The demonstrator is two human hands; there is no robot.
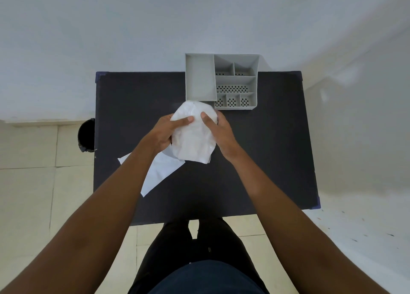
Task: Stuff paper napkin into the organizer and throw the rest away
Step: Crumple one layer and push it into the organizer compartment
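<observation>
A white bundle of paper napkins [194, 136], seemingly in clear wrap, is held over the black table [255, 156], just in front of the grey organizer [200, 78]. My left hand [165, 132] grips the bundle's left side, thumb on top. My right hand [218, 132] grips its right side. The organizer stands at the table's far edge; its large left compartment shows nothing inside, and perforated smaller compartments lie to the right. A flat white sheet [159, 174] lies on the table under my left forearm.
A black bin [86, 135] stands on the tiled floor, against the table's left edge. A white wall runs behind the table. My legs in dark trousers are at the table's near edge.
</observation>
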